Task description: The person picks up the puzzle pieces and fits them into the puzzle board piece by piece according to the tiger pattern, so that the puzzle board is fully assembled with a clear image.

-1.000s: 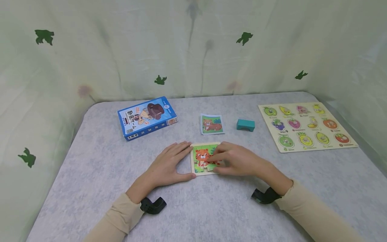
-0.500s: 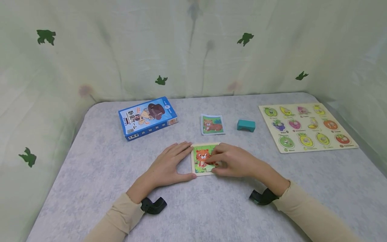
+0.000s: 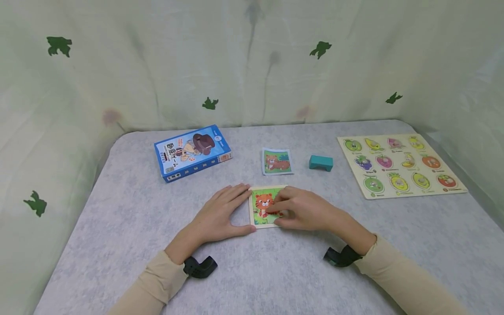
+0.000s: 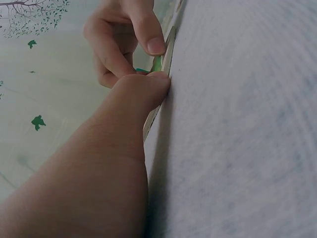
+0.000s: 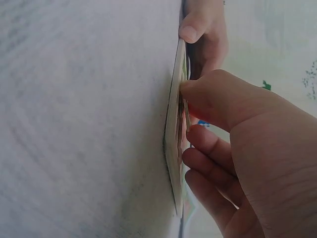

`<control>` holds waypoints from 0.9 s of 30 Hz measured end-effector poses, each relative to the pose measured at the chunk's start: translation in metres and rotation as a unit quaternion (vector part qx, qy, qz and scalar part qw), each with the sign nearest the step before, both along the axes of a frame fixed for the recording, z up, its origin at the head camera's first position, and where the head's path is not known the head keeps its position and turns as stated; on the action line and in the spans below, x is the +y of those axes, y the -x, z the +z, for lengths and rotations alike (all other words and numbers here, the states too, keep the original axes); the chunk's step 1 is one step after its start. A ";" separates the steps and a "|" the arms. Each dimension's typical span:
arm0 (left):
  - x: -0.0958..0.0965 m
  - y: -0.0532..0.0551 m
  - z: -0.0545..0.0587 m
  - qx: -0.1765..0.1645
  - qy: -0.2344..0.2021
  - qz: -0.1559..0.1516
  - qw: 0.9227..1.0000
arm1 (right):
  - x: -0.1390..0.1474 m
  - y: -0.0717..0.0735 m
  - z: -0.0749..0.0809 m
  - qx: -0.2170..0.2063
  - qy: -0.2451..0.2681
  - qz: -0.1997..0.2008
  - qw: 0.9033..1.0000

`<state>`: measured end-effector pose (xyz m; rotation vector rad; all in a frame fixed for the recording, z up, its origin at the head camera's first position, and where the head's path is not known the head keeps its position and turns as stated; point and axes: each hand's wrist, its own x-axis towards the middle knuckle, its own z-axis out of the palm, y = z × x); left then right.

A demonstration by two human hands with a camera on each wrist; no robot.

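Note:
A small square jigsaw puzzle (image 3: 258, 216) with a tiger picture and pale wooden border lies between the hands in the head view. Along its left side rests my left hand (image 3: 218, 214), fingers extended, the index fingertip at the upper corner and the thumb at the lower one. My right hand (image 3: 305, 209) is over the right half, which it mostly hides. Between its thumb and bent fingers it pinches a thin puzzle piece (image 5: 187, 115), slightly tilted above the board in the right wrist view. In the left wrist view, the left thumb (image 4: 159, 82) touches the puzzle's edge.
Behind the puzzle lies a small bear picture (image 3: 277, 162), with a teal block (image 3: 320, 162) to its right. A blue game box (image 3: 193, 153) is at the back left. A fruit puzzle board (image 3: 401, 166) lies at the right on the grey table (image 3: 267, 275).
My right hand has shifted slightly left over the tiger puzzle, with the pinched piece moving along and showing less at its lower edge. The left hand stays where it was.

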<state>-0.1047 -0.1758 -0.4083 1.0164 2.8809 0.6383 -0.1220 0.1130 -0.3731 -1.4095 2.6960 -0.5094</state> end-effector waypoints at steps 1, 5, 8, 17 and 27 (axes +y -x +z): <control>0.000 0.000 0.000 0.003 -0.002 -0.001 1.000 | 0.000 0.000 0.000 0.002 0.000 0.001 1.000; 0.000 0.001 0.000 0.005 -0.003 -0.003 1.000 | 0.000 0.000 0.000 0.005 0.003 0.000 1.000; 0.000 0.002 0.000 0.003 0.000 -0.002 1.000 | 0.000 -0.001 0.000 0.002 0.007 -0.001 1.000; 0.000 0.000 0.002 0.004 0.000 -0.003 1.000 | 0.000 -0.002 0.000 -0.009 0.003 0.000 1.000; -0.001 0.001 0.000 0.005 0.003 -0.002 1.000 | 0.000 -0.002 0.001 -0.034 0.005 -0.004 0.999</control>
